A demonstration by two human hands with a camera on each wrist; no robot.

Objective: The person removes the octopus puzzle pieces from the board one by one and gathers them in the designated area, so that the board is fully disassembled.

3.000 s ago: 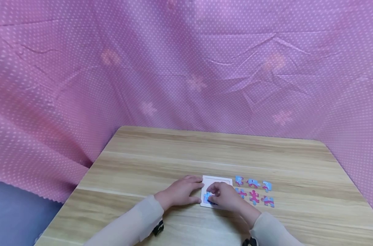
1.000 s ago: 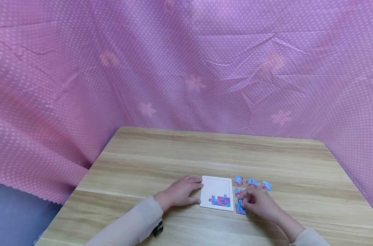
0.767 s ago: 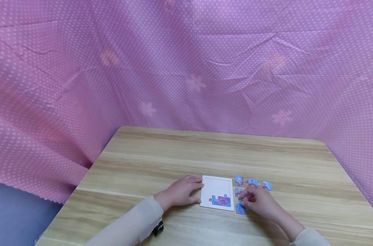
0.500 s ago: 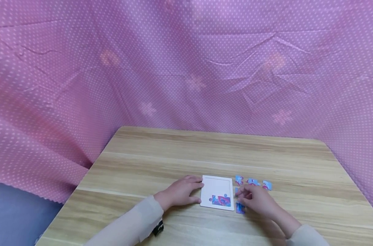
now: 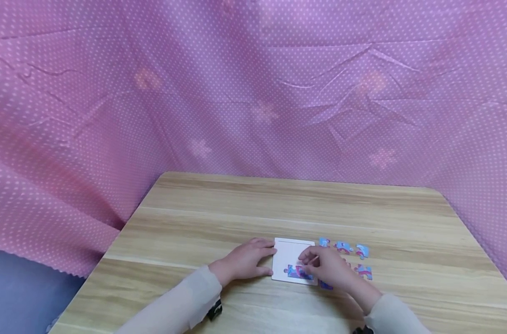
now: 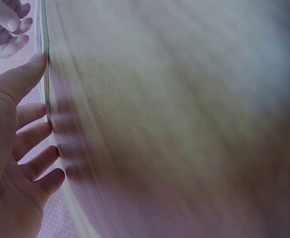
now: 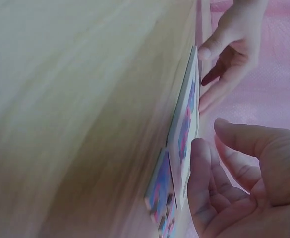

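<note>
My left hand [image 5: 245, 260] rests at the left side of a square white puzzle board [image 5: 288, 248], its fingertips touching the edge. Along the board's near side lie joined blue and pink jigsaw pieces [image 5: 292, 271]. Over the right part of the board hovers my right hand [image 5: 328, 269], partly covering those pieces. In the right wrist view its thumb [image 7: 239, 136] and index finger stand apart, with no piece visible between them. The left wrist view has the left fingers [image 6: 33, 141] spread at the board's edge.
Loose jigsaw pieces lie right of the board, among them an upper middle piece [image 5: 343, 247], one at the upper right [image 5: 362, 251], one below it [image 5: 365, 271] and a near piece [image 5: 326, 285]. A pink dotted cloth [image 5: 253, 93] hangs behind the wooden table [image 5: 236, 199].
My right hand moved off the board to the loose pieces, set one down at the near left, and has come back left over the board. The left hand stayed put.
</note>
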